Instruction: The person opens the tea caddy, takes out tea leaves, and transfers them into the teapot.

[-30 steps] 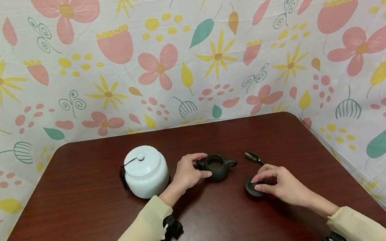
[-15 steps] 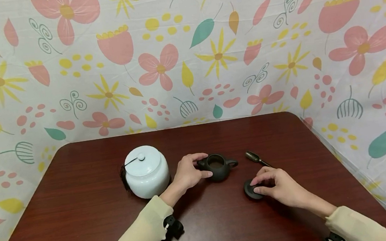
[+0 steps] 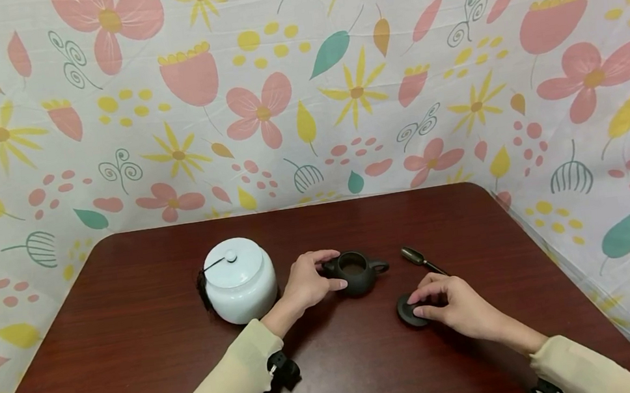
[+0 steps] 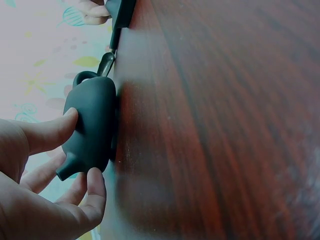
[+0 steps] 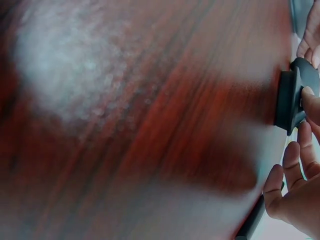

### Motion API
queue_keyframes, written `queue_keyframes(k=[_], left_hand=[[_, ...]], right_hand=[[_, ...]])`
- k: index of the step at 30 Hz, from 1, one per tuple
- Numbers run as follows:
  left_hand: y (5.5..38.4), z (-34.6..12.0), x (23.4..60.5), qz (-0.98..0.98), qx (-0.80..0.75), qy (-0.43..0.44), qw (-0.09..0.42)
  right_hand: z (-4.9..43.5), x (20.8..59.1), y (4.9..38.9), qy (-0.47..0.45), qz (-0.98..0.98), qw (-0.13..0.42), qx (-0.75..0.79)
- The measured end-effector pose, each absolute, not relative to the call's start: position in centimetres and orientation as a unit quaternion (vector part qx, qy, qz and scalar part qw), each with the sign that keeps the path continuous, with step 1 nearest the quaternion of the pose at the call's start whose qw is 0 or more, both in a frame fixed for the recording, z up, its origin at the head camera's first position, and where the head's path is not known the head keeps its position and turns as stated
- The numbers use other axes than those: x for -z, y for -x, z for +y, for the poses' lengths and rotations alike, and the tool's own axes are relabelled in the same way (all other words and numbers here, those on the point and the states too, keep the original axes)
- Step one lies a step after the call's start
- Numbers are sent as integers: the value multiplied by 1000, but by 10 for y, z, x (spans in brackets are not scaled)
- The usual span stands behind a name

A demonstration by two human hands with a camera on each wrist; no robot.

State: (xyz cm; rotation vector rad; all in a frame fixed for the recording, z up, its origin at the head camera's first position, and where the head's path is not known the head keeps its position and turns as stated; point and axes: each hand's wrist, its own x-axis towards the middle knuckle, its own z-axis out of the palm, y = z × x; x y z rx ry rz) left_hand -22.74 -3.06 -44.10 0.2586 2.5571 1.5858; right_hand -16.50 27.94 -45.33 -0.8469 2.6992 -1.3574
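Note:
A dark open-topped teapot (image 3: 354, 278) stands on the table, its spout toward my left hand (image 3: 306, 281) and its handle to the right. That hand grips the pot's spout side, with thumb and fingers around the body (image 4: 92, 122). To the right, my right hand (image 3: 459, 303) pinches the round dark teapot lid (image 3: 407, 315) by its knob. In the right wrist view the lid (image 5: 287, 102) has its rimmed underside toward the table; whether it touches the wood cannot be told. A tea scoop (image 3: 413, 255) lies behind the right hand, its handle end partly hidden there.
A white lidded jar (image 3: 241, 287) with a black tassel stands left of the left hand, close to the forearm. The dark red wooden table (image 3: 135, 363) meets a flower-patterned cloth (image 3: 302, 93) behind its far edge.
My right hand has shifted slightly left with the lid in its fingers, showing a little more of the scoop's handle. The left hand and the teapot have stayed in place.

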Motion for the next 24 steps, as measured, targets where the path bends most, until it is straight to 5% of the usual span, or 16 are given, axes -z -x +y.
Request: queue_keyframes(k=[12, 24], left_hand=[[225, -32, 439, 848, -518, -92, 63], [215, -38, 430, 859, -488, -157, 0]], right_hand=[[276, 448, 163, 263, 866, -17, 425], [259, 430, 165, 246, 866, -20, 435]])
